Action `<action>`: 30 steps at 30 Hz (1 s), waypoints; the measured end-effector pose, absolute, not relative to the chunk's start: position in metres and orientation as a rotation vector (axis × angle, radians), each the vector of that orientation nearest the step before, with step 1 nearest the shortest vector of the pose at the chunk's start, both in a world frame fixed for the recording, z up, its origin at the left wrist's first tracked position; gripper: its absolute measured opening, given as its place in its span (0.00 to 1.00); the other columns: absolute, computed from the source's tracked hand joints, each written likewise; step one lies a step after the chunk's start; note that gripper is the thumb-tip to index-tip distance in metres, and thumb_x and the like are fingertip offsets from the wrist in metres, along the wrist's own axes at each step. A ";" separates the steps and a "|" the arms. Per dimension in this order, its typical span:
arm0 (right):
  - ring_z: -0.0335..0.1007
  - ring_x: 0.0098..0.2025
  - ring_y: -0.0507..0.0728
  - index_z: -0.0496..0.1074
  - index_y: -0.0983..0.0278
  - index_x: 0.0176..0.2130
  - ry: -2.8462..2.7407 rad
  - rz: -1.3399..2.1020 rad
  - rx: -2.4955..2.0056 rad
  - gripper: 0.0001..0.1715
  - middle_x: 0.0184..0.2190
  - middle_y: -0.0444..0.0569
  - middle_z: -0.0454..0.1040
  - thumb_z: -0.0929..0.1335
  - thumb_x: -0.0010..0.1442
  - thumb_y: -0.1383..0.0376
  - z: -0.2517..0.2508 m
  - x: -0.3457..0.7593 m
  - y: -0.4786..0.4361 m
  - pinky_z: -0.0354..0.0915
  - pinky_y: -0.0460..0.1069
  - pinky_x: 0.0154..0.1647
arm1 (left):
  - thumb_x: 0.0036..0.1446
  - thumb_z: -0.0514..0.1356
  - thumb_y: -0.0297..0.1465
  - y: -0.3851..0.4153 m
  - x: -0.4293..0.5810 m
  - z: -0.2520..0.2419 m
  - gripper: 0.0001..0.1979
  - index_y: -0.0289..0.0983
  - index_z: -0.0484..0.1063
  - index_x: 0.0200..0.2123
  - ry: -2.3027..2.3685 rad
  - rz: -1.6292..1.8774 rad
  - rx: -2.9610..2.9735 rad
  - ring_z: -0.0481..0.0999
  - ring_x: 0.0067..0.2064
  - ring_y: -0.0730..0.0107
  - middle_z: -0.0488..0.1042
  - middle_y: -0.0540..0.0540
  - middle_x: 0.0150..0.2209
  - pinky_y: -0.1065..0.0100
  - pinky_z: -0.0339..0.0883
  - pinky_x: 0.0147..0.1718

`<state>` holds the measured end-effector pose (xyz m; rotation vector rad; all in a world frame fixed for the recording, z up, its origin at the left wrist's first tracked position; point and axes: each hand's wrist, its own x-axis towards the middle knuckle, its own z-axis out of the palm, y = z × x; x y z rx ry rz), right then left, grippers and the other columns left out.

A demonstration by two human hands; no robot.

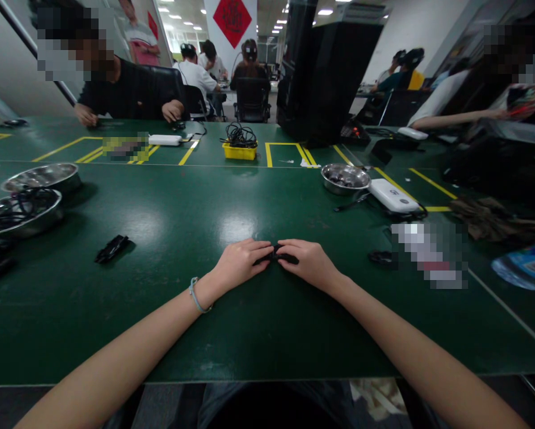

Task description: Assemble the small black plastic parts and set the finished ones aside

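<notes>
Both of my hands meet over the green table, fingers closed around a small black cable bundle (275, 255). My left hand (243, 262), with a light blue band at the wrist, grips its left end. At the right end are the curled fingers of my right hand (310, 262). Fingers hide much of the bundle, so its exact shape is unclear. Another black cable bundle (112, 248) lies on the table to the left. A small dark bundle (381, 257) rests to the right of my right hand.
Metal bowls stand at left, the nearer bowl (55, 205) holding black cables. At right are a metal bowl (324, 176) with dark pieces, a white power bank (395, 195) and a blue packet (529, 265). A yellow tray (239, 154) holds cables. People sit across the table.
</notes>
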<state>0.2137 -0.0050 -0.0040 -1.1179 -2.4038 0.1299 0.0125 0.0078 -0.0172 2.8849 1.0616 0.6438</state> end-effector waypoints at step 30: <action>0.67 0.45 0.54 0.71 0.63 0.40 -2.556 0.021 -0.556 0.12 0.46 0.49 0.70 0.61 0.58 0.64 -0.029 0.055 0.026 0.63 0.47 0.45 | 0.59 0.49 0.35 -0.040 -0.142 -0.014 0.16 0.38 0.66 0.48 1.498 0.590 2.996 0.75 0.39 0.63 0.70 0.42 0.47 0.62 0.71 0.38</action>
